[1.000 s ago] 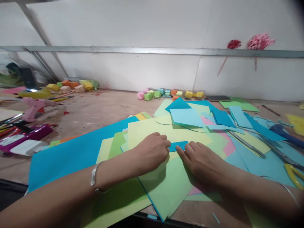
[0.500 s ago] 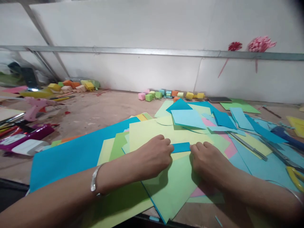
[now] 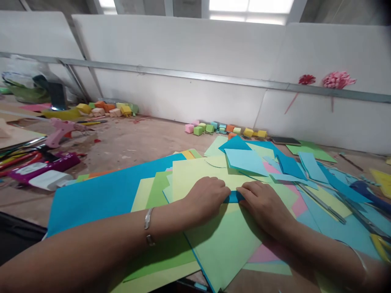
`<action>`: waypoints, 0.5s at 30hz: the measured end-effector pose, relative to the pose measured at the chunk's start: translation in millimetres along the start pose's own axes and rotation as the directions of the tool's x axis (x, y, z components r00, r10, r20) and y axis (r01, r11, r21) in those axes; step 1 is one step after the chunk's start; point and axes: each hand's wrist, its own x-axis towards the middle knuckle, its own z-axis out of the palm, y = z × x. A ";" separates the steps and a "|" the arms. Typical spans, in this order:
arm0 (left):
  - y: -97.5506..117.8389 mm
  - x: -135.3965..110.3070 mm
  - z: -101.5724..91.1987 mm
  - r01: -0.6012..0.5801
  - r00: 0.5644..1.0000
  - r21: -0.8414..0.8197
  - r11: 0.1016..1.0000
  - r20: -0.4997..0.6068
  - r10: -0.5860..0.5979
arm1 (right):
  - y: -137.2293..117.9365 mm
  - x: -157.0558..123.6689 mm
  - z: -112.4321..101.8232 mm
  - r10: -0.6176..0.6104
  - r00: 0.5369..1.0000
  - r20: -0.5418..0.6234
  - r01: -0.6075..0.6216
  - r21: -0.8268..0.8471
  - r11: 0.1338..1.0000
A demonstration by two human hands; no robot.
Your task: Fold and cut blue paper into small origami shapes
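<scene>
A small folded strip of blue paper (image 3: 234, 197) lies on the pale green and yellow sheets in front of me. My left hand (image 3: 209, 197) grips its left end, fingers curled. On the other end, my right hand (image 3: 259, 201) has its fingers closed and pressed down near the edge. Only the strip's middle shows between the two hands; its ends are hidden under my fingers. Beneath lies a pale green sheet (image 3: 226, 240), with a pale yellow sheet (image 3: 195, 169) behind it. A folded light blue paper (image 3: 246, 160) rests just beyond my hands.
A large blue sheet (image 3: 100, 199) spreads to the left. Scissors (image 3: 378, 244) and tweezers (image 3: 324, 203) lie among paper pieces at right. At left are a pink glue gun (image 3: 59, 132) and a purple tool (image 3: 49, 165). Small paper cubes (image 3: 209, 128) line the wall.
My hands have come closer together along the blue strip, so less of it shows. The right fingers now reach farther over it. The camera view has tilted up and shifted slightly left.
</scene>
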 end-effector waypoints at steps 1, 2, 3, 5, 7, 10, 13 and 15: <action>-0.9 0.6 1.9 0.034 0.999 -0.027 0.999 -0.028 -0.035 | -0.3 -0.8 -0.6 0.001 1.000 -0.021 -0.001 -0.003 1.000; -1.8 0.9 3.7 0.059 0.997 -0.060 0.996 -0.055 -0.062 | -0.8 -1.5 -1.7 0.003 0.999 -0.044 -0.003 -0.012 1.000; -2.6 1.0 5.1 0.075 0.994 -0.097 0.992 -0.078 -0.083 | -1.5 -1.9 -3.2 0.005 0.998 -0.066 -0.007 -0.029 1.000; -3.4 0.9 6.3 0.078 0.989 -0.185 0.980 -0.106 -0.099 | -2.9 -2.0 -6.8 0.005 0.994 -0.109 -0.014 -0.076 0.997; -3.3 0.6 5.2 0.078 0.982 -0.294 0.953 -0.142 -0.125 | -4.2 -1.6 -9.9 -0.002 0.991 -0.136 -0.013 -0.112 0.994; -2.4 0.1 1.8 0.088 0.959 -0.457 0.885 -0.202 -0.200 | -5.1 -0.9 -11.7 -0.029 0.987 -0.155 0.009 -0.124 0.992; -2.8 0.7 1.4 0.097 0.954 -0.486 0.869 -0.202 -0.220 | -5.8 -0.8 -11.0 -0.075 0.984 -0.164 0.061 -0.088 0.994; -4.0 1.6 4.3 0.091 0.959 -0.461 0.883 -0.198 -0.202 | -6.8 -1.1 -10.1 -0.120 0.980 -0.157 0.115 -0.039 0.993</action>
